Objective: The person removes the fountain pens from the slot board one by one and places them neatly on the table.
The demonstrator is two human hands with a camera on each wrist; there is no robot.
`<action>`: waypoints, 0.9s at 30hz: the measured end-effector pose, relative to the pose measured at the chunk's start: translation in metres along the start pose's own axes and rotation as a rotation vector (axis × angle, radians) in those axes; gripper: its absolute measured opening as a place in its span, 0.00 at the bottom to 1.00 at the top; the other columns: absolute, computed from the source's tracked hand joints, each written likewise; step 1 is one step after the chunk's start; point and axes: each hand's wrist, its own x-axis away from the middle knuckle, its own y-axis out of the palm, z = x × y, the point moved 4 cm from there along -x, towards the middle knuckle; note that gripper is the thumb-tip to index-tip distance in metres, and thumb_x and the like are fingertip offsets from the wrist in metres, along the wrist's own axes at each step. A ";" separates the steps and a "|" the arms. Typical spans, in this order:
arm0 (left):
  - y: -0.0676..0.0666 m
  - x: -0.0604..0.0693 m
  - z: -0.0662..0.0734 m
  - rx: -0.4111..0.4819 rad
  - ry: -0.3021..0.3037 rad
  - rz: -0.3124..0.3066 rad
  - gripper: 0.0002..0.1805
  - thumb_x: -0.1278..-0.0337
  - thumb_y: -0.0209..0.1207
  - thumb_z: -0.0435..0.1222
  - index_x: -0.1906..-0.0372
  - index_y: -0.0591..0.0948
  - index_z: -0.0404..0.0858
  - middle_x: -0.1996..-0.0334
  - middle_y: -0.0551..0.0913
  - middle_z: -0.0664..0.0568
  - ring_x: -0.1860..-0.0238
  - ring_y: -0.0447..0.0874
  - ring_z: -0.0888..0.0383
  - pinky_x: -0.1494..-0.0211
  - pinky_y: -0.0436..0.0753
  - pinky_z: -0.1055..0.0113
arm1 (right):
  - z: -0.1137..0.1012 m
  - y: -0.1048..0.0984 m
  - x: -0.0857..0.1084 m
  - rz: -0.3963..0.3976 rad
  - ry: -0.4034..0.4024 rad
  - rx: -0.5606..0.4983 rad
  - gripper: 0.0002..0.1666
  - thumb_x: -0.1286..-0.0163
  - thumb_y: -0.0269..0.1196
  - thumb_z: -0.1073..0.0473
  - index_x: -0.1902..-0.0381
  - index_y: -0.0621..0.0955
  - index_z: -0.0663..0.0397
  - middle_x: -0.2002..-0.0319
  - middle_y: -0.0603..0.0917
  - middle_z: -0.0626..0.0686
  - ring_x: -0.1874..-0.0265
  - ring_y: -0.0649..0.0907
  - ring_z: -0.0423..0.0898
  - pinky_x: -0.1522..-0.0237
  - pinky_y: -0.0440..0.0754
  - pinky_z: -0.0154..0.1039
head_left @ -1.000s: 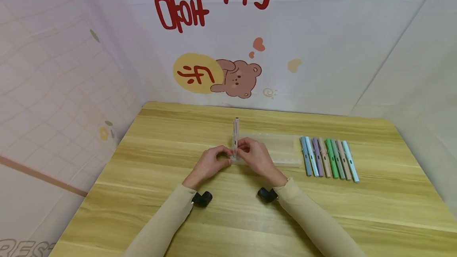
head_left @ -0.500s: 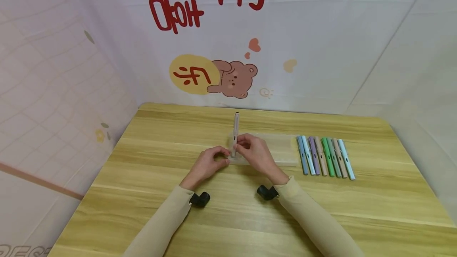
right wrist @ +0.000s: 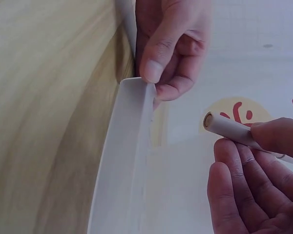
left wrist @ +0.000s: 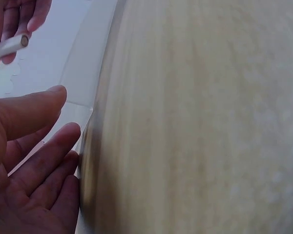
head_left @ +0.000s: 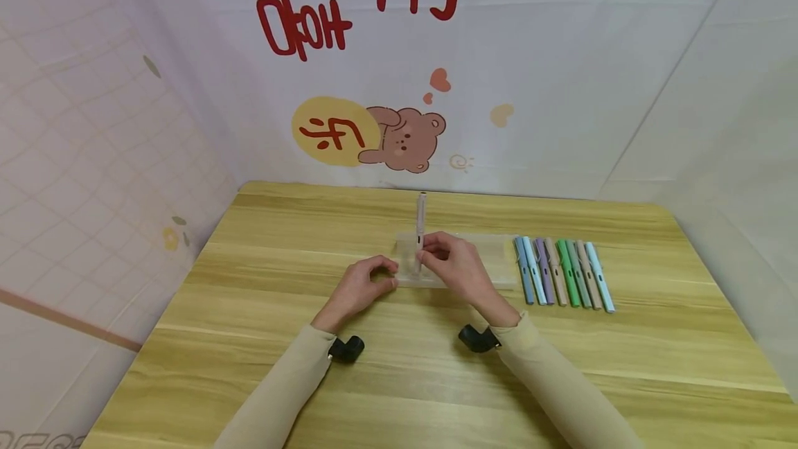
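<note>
In the head view, my right hand (head_left: 460, 263) pinches a pale pinkish-white pen (head_left: 420, 217) between thumb and fingers. The pen stands nearly upright over the left part of a clear plastic tray (head_left: 497, 258). Its round lower end shows in the right wrist view, apart from the long tray wall (right wrist: 119, 165). At the tray's left end, my left hand (head_left: 361, 286) holds the corner with thumb and forefinger, while its other fingers lie loosely bent against the end, as the left wrist view shows. Part of the tray is hidden behind my right hand.
Right of the tray several capped pens lie side by side in a row, among them a green pen (head_left: 569, 272), a purple pen (head_left: 545, 271) and a light blue pen (head_left: 600, 277). A wooden table (head_left: 399, 380) carries everything, with a printed cloth wall (head_left: 561, 54) behind it.
My right hand has lifted the pale pen slightly and carried it a little to the right, away from my left hand. The left hand stays at the tray's end. The head view has shifted slightly.
</note>
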 end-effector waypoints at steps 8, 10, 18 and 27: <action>0.000 0.000 -0.002 0.010 -0.003 -0.002 0.08 0.36 0.68 0.33 0.53 0.86 0.40 0.47 0.87 0.52 0.41 0.81 0.50 0.33 0.75 0.48 | 0.002 -0.012 0.008 0.013 0.016 -0.004 0.14 0.26 0.67 0.56 0.47 0.85 0.56 0.57 0.89 0.50 0.57 0.88 0.47 0.52 0.86 0.48; -0.001 0.000 -0.002 0.009 -0.005 -0.001 0.08 0.36 0.68 0.33 0.53 0.86 0.40 0.47 0.87 0.53 0.41 0.81 0.50 0.33 0.75 0.48 | 0.003 -0.015 0.011 0.019 0.015 -0.005 0.14 0.26 0.67 0.56 0.47 0.85 0.56 0.57 0.89 0.51 0.57 0.88 0.47 0.52 0.86 0.48; 0.000 0.001 -0.002 -0.003 0.002 0.001 0.09 0.37 0.69 0.33 0.53 0.87 0.41 0.48 0.87 0.53 0.41 0.81 0.50 0.33 0.75 0.49 | 0.006 -0.027 0.022 0.039 0.003 0.005 0.16 0.26 0.67 0.57 0.46 0.85 0.59 0.57 0.89 0.52 0.57 0.89 0.48 0.53 0.87 0.47; 0.000 0.001 -0.001 -0.001 0.005 0.003 0.09 0.36 0.69 0.33 0.53 0.87 0.40 0.49 0.87 0.52 0.41 0.81 0.49 0.33 0.74 0.49 | 0.009 -0.046 0.032 0.065 -0.003 0.025 0.14 0.26 0.68 0.58 0.48 0.86 0.59 0.58 0.89 0.51 0.59 0.88 0.47 0.57 0.85 0.39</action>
